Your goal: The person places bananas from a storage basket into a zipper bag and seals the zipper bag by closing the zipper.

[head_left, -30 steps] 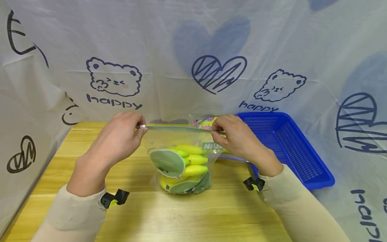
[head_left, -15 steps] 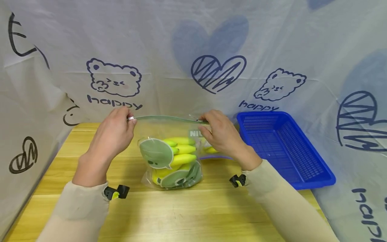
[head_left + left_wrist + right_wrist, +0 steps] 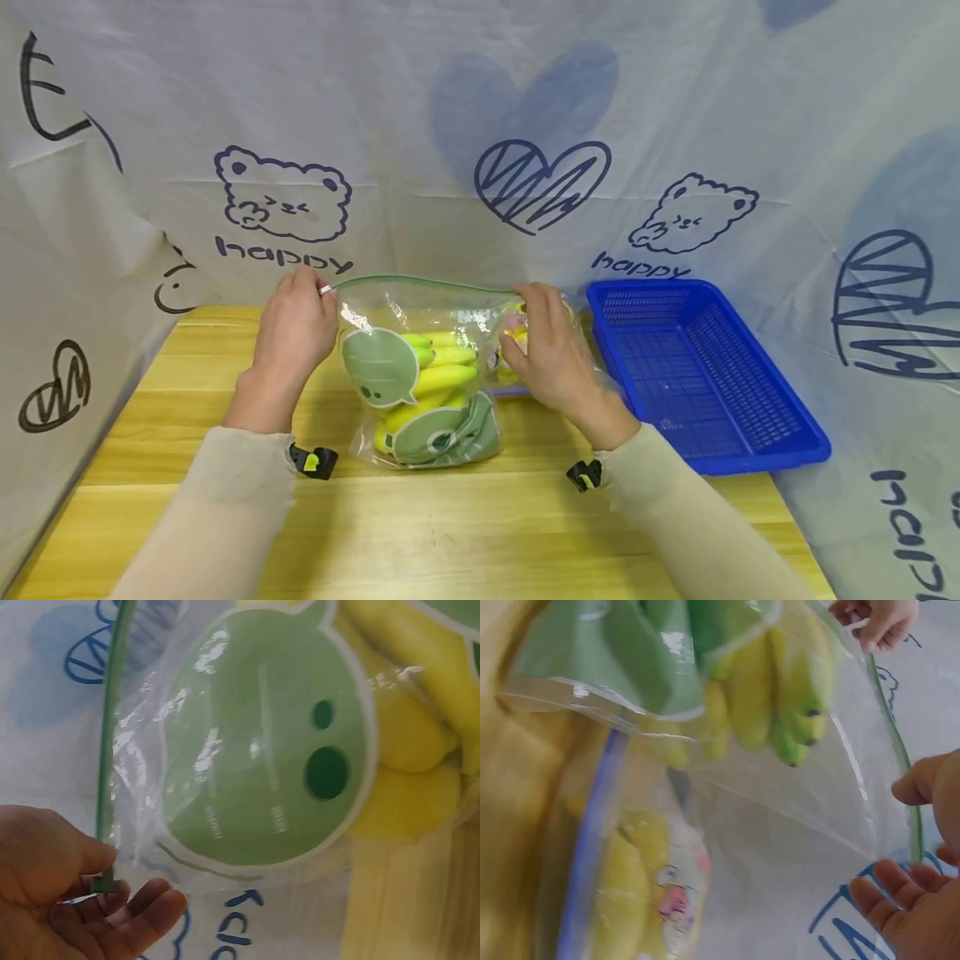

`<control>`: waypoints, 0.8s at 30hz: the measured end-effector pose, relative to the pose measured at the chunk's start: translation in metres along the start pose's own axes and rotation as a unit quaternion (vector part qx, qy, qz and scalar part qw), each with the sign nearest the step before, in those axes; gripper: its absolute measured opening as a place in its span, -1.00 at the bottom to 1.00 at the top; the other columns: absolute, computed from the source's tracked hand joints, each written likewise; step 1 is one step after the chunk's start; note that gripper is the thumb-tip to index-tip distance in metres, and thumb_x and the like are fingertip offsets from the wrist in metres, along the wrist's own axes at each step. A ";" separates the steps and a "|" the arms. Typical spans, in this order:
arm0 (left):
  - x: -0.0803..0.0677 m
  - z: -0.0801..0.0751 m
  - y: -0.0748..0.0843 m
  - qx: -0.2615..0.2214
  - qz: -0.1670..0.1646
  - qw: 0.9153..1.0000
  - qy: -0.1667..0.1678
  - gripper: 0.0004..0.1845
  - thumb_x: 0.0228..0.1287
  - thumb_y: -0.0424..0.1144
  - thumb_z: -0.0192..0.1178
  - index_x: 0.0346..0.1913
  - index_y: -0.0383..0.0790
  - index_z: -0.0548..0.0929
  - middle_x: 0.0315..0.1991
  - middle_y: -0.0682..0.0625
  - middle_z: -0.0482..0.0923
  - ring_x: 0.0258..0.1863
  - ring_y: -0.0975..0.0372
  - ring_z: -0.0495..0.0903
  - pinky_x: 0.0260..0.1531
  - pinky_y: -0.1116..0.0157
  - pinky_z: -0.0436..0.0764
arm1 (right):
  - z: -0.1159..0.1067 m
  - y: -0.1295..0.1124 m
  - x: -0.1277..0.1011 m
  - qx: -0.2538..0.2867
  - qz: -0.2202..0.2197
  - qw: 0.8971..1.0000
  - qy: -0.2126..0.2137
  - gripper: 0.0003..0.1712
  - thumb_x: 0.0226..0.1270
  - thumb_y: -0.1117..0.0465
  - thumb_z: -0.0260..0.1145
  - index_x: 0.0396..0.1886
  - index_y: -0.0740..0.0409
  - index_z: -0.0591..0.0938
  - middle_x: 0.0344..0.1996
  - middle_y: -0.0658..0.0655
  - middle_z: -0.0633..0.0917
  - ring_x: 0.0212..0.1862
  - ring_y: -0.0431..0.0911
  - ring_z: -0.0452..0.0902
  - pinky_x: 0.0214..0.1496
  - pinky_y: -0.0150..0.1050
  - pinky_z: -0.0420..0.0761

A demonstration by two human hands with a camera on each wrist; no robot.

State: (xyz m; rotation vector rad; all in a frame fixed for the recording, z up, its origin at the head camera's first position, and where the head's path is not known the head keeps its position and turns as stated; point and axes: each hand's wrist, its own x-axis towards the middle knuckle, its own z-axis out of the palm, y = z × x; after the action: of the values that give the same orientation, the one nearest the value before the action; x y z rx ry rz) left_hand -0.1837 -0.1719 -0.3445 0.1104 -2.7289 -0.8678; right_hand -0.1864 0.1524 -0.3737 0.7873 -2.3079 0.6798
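Observation:
A clear zip bag (image 3: 378, 364) with green cartoon patches and a green zip strip stands upright on the table, holding several yellow bananas (image 3: 447, 377). In the head view, my left hand (image 3: 297, 325) pinches the strip's left end, where a small white slider shows. The left wrist view shows the thumb of the left hand (image 3: 52, 885) pressed on the strip's end. At the bag's right top corner, my right hand (image 3: 551, 358) has its thumb and fingers spread apart. In the right wrist view, the strip runs past the thumb of the right hand (image 3: 930, 900).
Behind the right hand lies a second clear bag (image 3: 510, 389) with a purple strip, holding yellow bananas and pink prints. A blue plastic basket (image 3: 757, 383) stands at the right of the wooden table (image 3: 420, 533). A printed white cloth (image 3: 420, 108) hangs behind.
Both hands have shifted left and slightly up with the zip bag. My right thumb and fingers, earlier pinching the strip, have spread apart. The bag's top now bows in a curve.

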 end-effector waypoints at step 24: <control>-0.082 0.089 0.041 0.069 0.134 0.985 -0.086 -0.06 0.22 -0.01 0.53 0.57 -0.22 0.32 0.58 -0.42 0.16 0.53 -0.43 0.13 0.37 -0.47 0.24 | 0.064 -0.006 -0.034 0.021 0.141 0.964 -0.223 -0.10 0.62 -0.03 0.23 0.70 0.22 0.05 0.63 0.34 0.23 0.55 0.27 0.31 0.51 0.17 0.40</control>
State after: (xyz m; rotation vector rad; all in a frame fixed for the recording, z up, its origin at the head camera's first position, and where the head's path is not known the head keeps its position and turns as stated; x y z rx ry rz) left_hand -0.1298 -0.0759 -0.4100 -0.3124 -2.8698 -0.6383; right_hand -0.1841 0.1212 -0.4391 0.6904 -2.8624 0.7333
